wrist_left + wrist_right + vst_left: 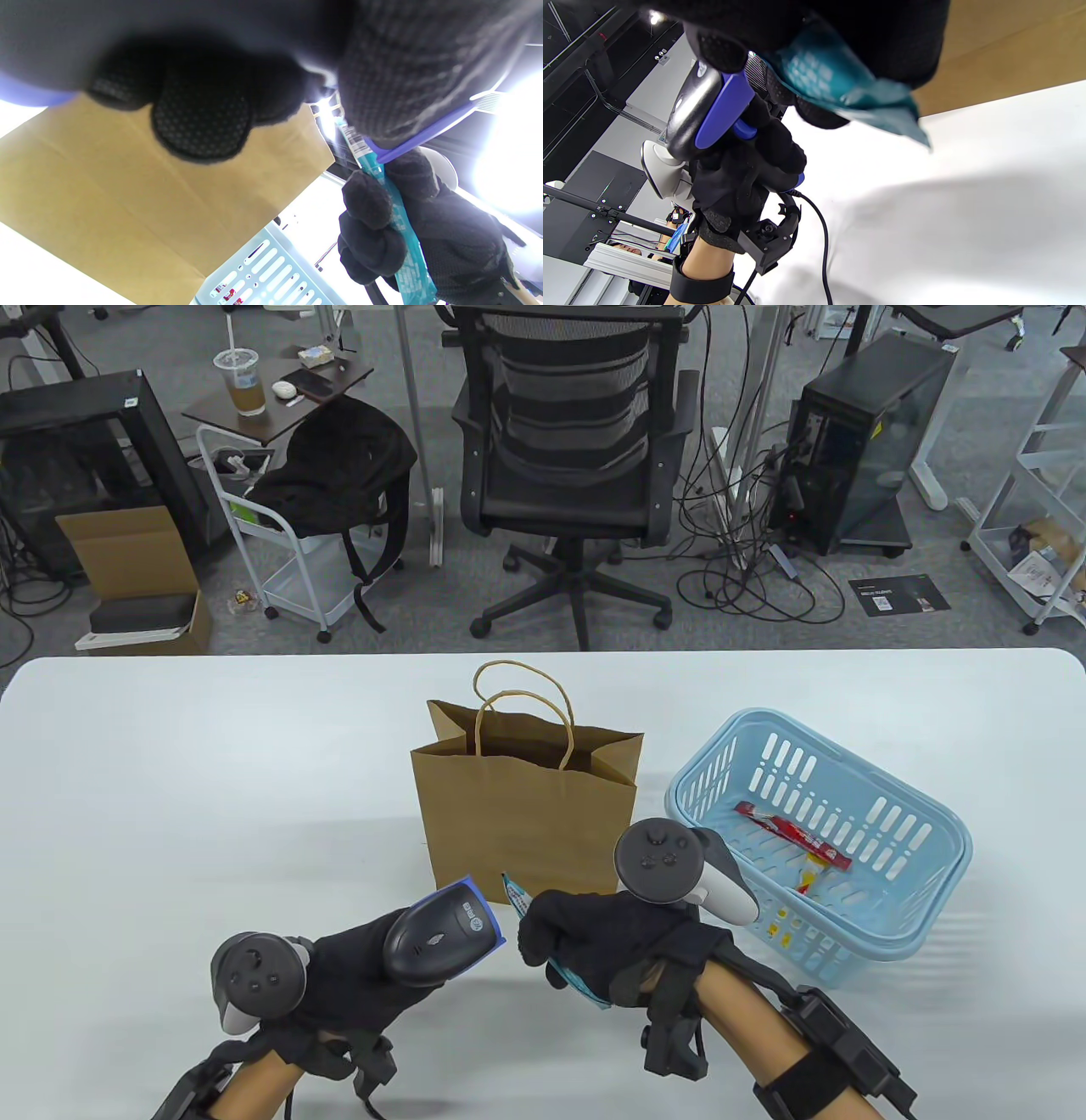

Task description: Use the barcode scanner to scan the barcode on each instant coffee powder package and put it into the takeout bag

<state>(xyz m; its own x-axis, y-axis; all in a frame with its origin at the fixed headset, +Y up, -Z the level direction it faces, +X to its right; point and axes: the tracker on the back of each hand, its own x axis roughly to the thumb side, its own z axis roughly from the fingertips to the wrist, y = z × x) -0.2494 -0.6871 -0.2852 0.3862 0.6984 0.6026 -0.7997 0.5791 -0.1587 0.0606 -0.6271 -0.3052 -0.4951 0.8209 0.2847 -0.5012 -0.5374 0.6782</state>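
My left hand (pixel 356 976) grips the grey and blue barcode scanner (pixel 441 931) by its handle, its head aimed right. My right hand (pixel 594 937) holds a teal coffee stick package (pixel 398 220) upright just in front of the scanner head (pixel 704 108); its barcode end (pixel 354 142) faces the scanner. The brown paper takeout bag (pixel 526 806) stands open right behind both hands. A red coffee stick (pixel 793 836) lies in the light blue basket (pixel 925 848) at the right.
The basket stands close to the right of the bag, just beyond my right wrist. The scanner's black cable (pixel 821 237) hangs below my left hand. An office chair (pixel 573 466) and other furniture lie beyond the table's far edge.
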